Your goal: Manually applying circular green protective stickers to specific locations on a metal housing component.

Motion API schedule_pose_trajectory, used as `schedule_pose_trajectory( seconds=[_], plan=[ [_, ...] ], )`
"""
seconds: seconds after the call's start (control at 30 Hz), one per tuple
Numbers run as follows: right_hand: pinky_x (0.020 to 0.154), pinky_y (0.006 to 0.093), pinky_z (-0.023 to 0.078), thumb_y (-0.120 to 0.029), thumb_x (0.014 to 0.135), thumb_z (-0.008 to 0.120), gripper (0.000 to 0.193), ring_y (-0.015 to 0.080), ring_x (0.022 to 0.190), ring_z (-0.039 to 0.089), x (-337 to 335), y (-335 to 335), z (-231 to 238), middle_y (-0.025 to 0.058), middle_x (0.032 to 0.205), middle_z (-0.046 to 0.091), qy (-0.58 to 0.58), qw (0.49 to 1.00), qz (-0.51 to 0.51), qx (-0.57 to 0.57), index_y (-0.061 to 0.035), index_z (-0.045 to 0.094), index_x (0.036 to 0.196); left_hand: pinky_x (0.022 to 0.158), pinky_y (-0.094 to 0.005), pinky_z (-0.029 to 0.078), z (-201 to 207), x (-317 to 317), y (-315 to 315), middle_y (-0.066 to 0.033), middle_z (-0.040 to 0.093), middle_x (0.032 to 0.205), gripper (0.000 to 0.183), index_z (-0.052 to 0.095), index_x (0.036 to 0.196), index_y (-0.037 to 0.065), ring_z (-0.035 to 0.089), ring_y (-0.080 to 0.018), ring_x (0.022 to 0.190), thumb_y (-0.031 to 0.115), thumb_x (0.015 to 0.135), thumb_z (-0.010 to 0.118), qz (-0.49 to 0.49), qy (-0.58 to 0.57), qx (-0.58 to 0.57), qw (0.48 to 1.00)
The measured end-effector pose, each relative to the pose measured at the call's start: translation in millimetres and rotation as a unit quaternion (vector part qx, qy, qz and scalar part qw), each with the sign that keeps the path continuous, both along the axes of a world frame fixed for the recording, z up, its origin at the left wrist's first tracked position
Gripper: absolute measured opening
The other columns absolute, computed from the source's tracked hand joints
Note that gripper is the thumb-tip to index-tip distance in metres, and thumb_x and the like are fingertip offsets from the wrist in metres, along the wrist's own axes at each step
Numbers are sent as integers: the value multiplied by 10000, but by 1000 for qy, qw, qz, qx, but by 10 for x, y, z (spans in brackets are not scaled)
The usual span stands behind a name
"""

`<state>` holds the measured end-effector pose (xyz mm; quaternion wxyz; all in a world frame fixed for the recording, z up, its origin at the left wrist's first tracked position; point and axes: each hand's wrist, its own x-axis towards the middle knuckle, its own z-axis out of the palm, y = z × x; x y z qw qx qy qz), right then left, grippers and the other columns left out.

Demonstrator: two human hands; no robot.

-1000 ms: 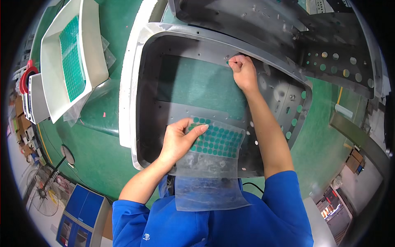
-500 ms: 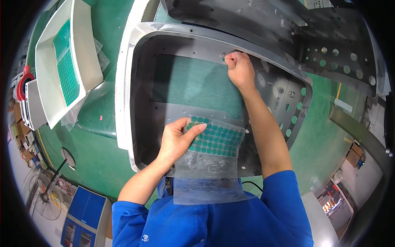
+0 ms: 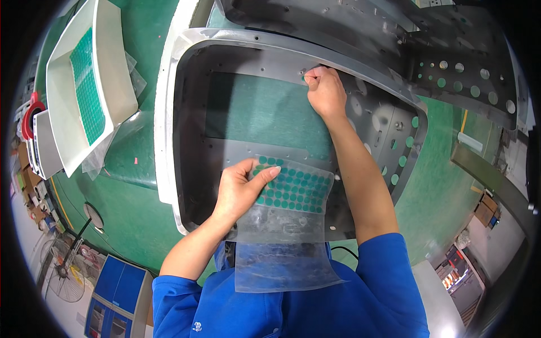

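My left hand (image 3: 242, 188) grips the near left edge of a clear plastic sheet (image 3: 284, 225) that carries rows of round green stickers (image 3: 293, 188). The sheet hangs over the near rim of a large grey metal housing (image 3: 186, 73) lying on a green table. My right hand (image 3: 325, 90) reaches to the far inner wall of the housing, fingers curled, its fingertips pressed against the metal beside a small hole. Whether a sticker sits under the fingertips is hidden. Several holes on the housing's right side (image 3: 403, 160) show green dots.
A white tray (image 3: 67, 132) holding another green sticker sheet (image 3: 87, 84) stands at the left, with clear plastic bags beside it. A second dark perforated metal panel (image 3: 462, 67) lies at the far right. A blue cabinet (image 3: 115, 296) and a fan (image 3: 65, 279) stand below the table's left edge.
My right hand has stayed pressed at the same spot on the far wall. My left hand has shifted its grip slightly on the sheet. The view has tilted a little.
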<state>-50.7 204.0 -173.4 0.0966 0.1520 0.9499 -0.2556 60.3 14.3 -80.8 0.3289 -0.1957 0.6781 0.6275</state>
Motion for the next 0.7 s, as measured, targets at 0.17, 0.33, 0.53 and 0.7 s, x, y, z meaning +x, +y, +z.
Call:
schedule_pose_trajectory(
  seconds=[0.17,0.33,0.53,0.7],
  plan=[
    [737,375,427,-142,747,557,99,259,899,532,-14,-29,80,71,978,542,-28,999,-14,-25,-110,587,836,460,-185,349,-2,-1,3,30,516,534,221,604,714,5,423,-16,509,213,744,671,8,-7,4,1000],
    [707,343,438,-190,778,547,111,215,799,558,21,-24,21,51,857,557,11,1000,3,8,-113,584,849,457,-185,343,2,-13,1,34,504,526,227,595,697,4,413,-15,503,212,743,672,6,-3,-5,1000],
    [681,328,444,-197,758,576,119,196,756,559,36,-24,-21,44,820,557,25,1000,-7,7,-124,587,851,513,-172,383,1,-25,-10,15,569,621,169,599,717,5,480,-24,562,158,748,665,-8,-17,-16,1000],
    [617,292,437,-166,708,630,132,156,646,541,31,40,-48,20,723,551,56,996,-29,-67,-115,594,824,459,-190,345,-39,1,11,29,506,518,244,585,663,9,419,-18,502,223,736,676,17,14,-17,1000]
  ],
)
